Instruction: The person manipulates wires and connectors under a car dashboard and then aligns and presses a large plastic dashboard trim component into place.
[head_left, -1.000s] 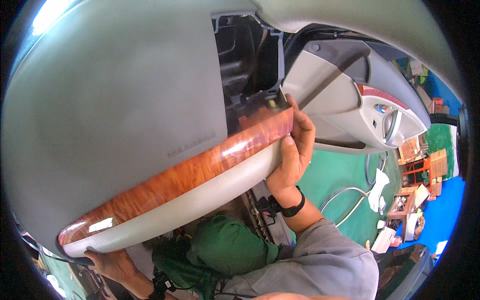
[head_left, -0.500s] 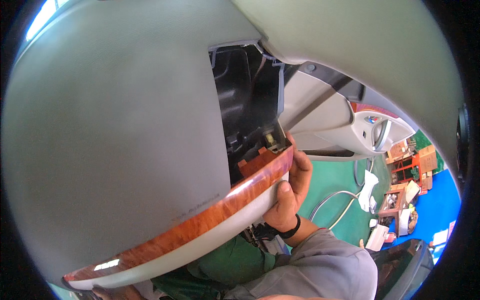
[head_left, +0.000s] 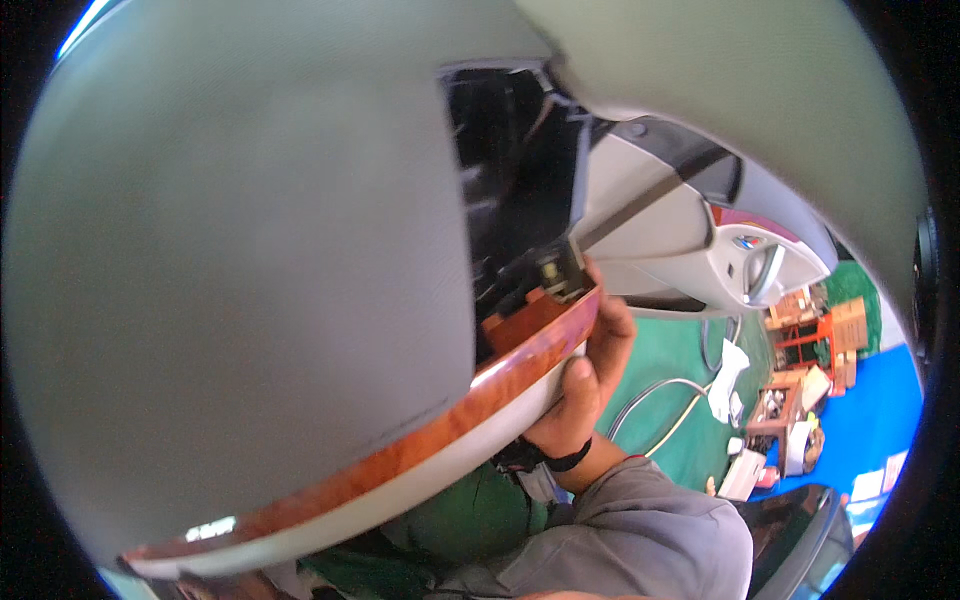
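Note:
A long curved dashboard trim strip, wood-grain above a cream lower band, crosses in front of a grey dashboard. My right hand grips its right end, thumb on the front of the cream band and fingers curled around the end. Red-brown tabs stand up behind the strip there. Beside them is a small yellowish metal clip. Behind this end the dashboard has a dark opening. My left hand shows only as a blurred patch under the strip's left end, its fingers mostly hidden.
An open car door with a cream lining stands beyond the opening. Hoses and a white cloth lie on the green floor. Cardboard boxes and a red rack stand farther right. A pale pillar trim curves overhead.
The view has shifted slightly, so the dashboard opening sits higher and farther right. My right hand keeps its grip on the trim strip. Less of my left hand shows.

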